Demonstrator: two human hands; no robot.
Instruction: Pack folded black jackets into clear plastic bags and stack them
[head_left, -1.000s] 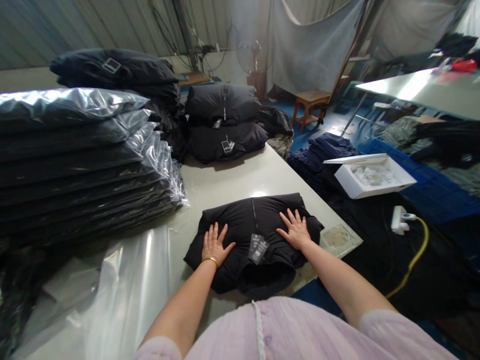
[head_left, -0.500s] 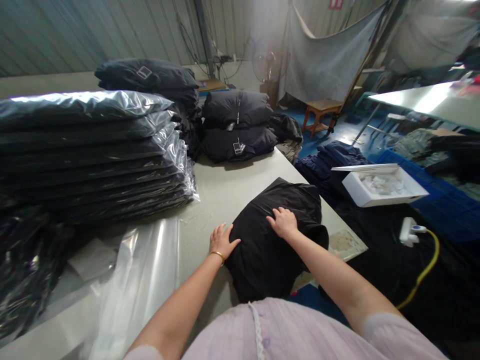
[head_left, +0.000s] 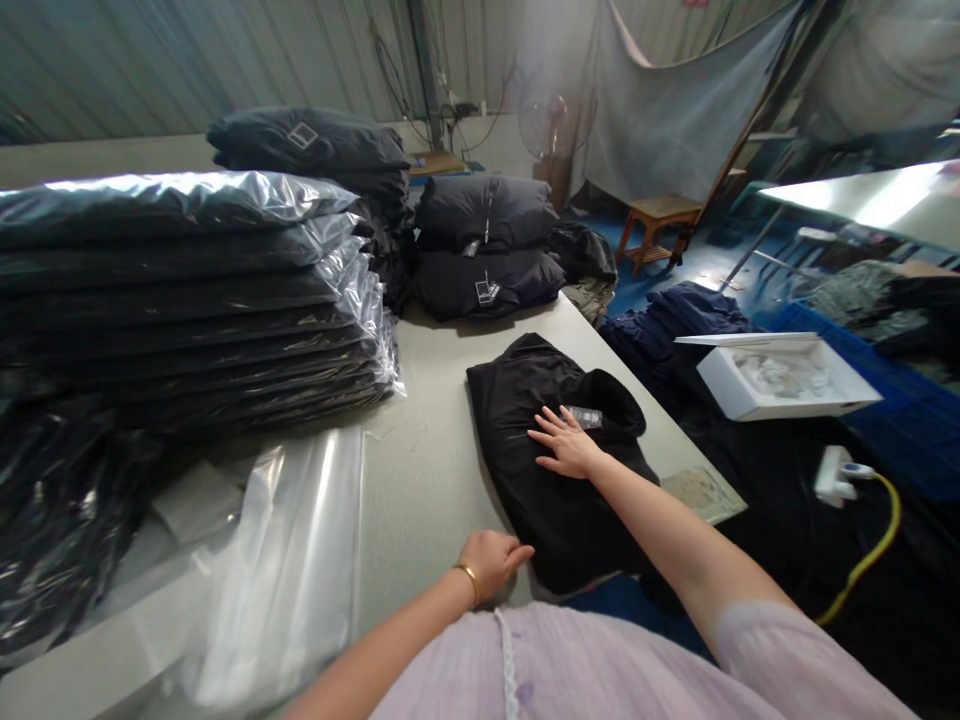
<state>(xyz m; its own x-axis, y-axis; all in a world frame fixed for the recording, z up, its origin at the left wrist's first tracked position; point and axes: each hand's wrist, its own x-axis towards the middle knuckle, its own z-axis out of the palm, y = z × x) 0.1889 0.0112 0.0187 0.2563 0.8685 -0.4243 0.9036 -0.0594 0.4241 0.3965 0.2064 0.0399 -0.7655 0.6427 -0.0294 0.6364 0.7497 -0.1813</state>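
A folded black garment lies on the pale table near its right edge, with its collar loop at the upper right and a grey tag beside my fingers. My right hand rests flat on the garment, fingers spread. At the garment's lower left edge is my left hand, wearing a gold bracelet; its fingers are closed together at the fabric edge, and what they pinch is too small to make out.
Bagged black garments form a tall stack at the left, above clear plastic bags. Folded dark garments stand at the table's back. A white box and power strip lie right.
The garment now lies flatter and neater, with its collar and tag showing. My left hand has moved down and right along its edge and closed its fingers. My right hand remains spread on top.
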